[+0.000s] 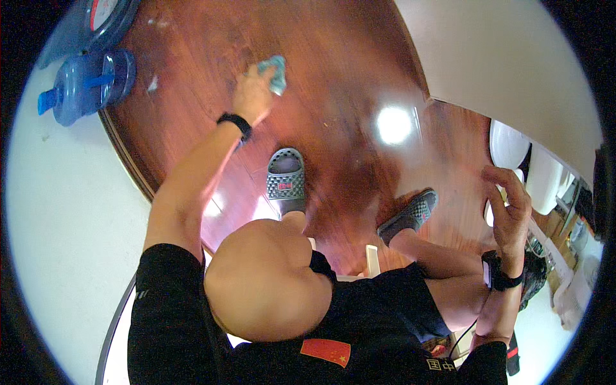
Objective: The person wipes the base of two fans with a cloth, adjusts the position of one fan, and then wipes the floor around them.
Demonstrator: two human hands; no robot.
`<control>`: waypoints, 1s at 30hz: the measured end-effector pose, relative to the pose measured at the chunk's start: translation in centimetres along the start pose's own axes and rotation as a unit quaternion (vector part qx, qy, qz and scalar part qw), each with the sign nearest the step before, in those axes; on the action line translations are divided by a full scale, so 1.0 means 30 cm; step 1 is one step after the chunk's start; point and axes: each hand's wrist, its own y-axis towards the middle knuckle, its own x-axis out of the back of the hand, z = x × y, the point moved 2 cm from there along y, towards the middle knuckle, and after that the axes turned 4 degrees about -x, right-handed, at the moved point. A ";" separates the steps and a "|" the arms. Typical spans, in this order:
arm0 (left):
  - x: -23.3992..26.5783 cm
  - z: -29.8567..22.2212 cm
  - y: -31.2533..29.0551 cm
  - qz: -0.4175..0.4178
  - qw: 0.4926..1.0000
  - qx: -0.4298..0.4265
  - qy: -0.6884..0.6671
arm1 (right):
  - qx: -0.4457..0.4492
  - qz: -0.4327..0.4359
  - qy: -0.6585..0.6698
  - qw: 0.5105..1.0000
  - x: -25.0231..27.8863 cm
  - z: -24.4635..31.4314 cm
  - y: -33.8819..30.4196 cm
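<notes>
A crumpled blue-green cloth (276, 76) is pressed against the shiny reddish-brown wooden floor (333, 115). My left hand (253, 93) is closed on it, the arm stretched forward and a black band round the wrist. My right hand (511, 208) is raised beside my right knee, near a white wall panel. Its fingers are loosely bent and apart, with nothing visible in them. A dark watch sits on that wrist. Grey checkered slippers are on my feet, the left slipper (286, 174) close behind the cloth and the right slipper (410, 215) farther right.
Large blue water bottles stand or lie at the far left, the nearer bottle (90, 86) against the white wall (58, 179). A pale panel (494, 51) borders the floor at the far right. White rounded containers (509, 144) and shelf clutter lie beyond my right hand.
</notes>
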 end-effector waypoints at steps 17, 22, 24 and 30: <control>-0.101 -0.670 -0.229 0.238 0.908 -0.345 -0.014 | 0.003 -0.042 -0.020 0.999 0.077 -0.049 -0.224; -0.213 -0.709 -0.285 0.198 0.847 -0.491 0.053 | 0.010 -0.043 -0.030 0.999 0.079 -0.043 -0.219; -0.260 -0.727 -0.317 0.127 0.798 -0.562 0.175 | 0.011 -0.042 -0.040 0.998 0.080 -0.025 -0.212; -0.291 -0.694 -0.297 0.062 0.753 -0.642 0.133 | 0.028 -0.031 -0.023 0.999 0.083 0.011 -0.209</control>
